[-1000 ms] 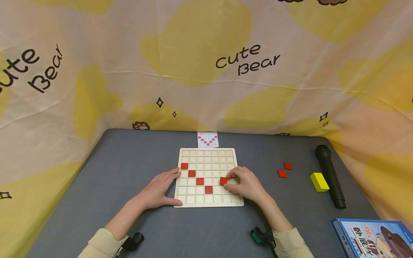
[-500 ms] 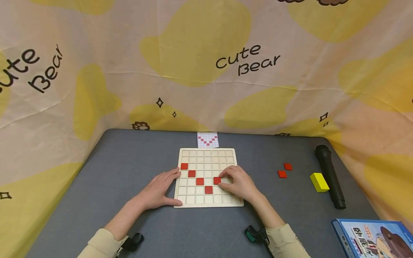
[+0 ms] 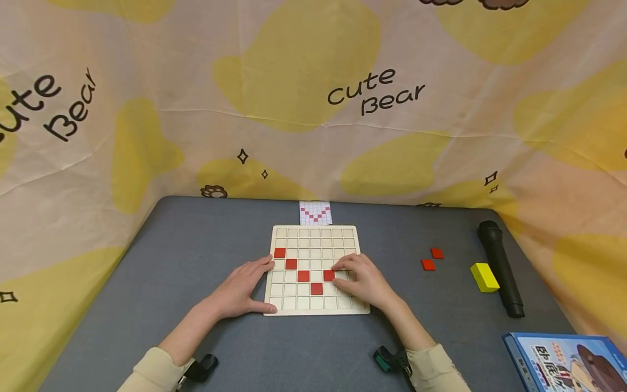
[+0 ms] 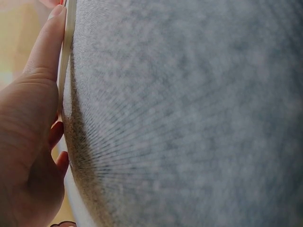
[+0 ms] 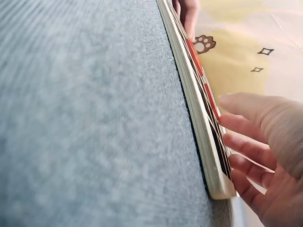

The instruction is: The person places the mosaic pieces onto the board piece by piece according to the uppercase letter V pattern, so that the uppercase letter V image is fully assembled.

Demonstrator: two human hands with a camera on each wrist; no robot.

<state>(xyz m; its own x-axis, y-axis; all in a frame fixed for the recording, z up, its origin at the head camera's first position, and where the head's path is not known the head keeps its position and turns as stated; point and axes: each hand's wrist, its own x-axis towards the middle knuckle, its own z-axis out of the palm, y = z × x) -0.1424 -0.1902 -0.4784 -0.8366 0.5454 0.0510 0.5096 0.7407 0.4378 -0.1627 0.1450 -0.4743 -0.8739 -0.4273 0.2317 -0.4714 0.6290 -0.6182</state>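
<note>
A pale wooden grid board (image 3: 313,312) lies flat on the table with several red square tiles in its cells. The left hand (image 3: 243,288) rests at the board's left edge, fingers extended along the side and thumb on the near-left corner. At the right half of the board, the right hand (image 3: 364,279) has thumb and index fingertip at the right side of a red tile (image 3: 329,276). That tile lies flat in its cell, just up and right of the lowest red tile (image 3: 317,289). In the right wrist view the fingers (image 5: 251,146) are loosely bent, with no clear pinch.
A small pattern card (image 3: 315,213) with pink squares in a V lies behind the board. Two loose red tiles (image 3: 437,253) lie to the right. Farther right are a yellow block (image 3: 485,277), a black microphone (image 3: 502,269) and a blue box (image 3: 568,362). A printed cloth (image 3: 294,109) hangs behind.
The right hand has moved the red tile leftward into the cell, and its fingertips have since drawn back slightly to the right. The left hand stays in place.
</note>
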